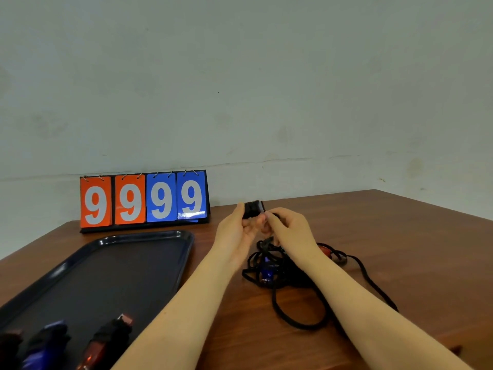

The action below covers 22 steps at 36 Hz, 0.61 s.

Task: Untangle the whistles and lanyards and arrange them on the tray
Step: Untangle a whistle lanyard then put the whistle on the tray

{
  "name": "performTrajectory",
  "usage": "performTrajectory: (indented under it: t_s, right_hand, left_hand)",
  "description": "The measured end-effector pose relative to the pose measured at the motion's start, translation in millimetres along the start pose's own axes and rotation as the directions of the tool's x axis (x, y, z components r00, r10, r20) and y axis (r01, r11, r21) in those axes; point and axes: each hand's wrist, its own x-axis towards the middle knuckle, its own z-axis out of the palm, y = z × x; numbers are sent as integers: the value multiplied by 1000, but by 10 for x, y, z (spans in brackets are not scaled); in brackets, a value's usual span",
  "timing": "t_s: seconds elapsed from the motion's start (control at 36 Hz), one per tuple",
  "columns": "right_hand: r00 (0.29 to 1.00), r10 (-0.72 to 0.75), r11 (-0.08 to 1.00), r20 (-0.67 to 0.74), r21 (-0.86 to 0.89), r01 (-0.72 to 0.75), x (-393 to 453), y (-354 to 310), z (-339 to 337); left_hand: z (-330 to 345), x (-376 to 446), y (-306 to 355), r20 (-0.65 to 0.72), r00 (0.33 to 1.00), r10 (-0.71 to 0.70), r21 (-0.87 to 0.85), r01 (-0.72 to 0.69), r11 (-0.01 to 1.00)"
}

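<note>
hands (262, 225) pinching wound black cord bundle (253, 208)

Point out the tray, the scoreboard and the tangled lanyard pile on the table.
tray (149, 236): head view, on its far rim.
scoreboard (161, 200): head view, on the third card, a blue 9.
tangled lanyard pile (266, 265): head view, on the black cords near a blue whistle.

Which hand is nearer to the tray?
Left. The left hand is just right of the tray, beside its far right corner; the right hand is farther right, above the tangled lanyards.
</note>
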Motion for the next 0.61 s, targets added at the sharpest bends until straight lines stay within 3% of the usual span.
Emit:
performTrajectory:
  t_s: [0.19, 0.31, 0.5, 0.61]
  right_hand:
    - [991, -134, 987, 12, -89, 135, -31, -14, -1]
    - [990, -139, 988, 28, -65, 140, -43, -15, 16]
    - [992, -124, 990, -9, -68, 123, -16, 13, 10]
    - [995, -102, 990, -24, -101, 99, 8, 37, 10]
  left_hand:
    - [7, 24, -57, 51, 980, 191, 473, -192, 860]
    - [-25, 9, -38, 131, 945, 301, 555, -321, 767]
    - [-33, 3, -34, 182, 943, 278, 583, -331, 742]
    - [-63, 32, -65, 212, 926, 311, 693, -367, 620]
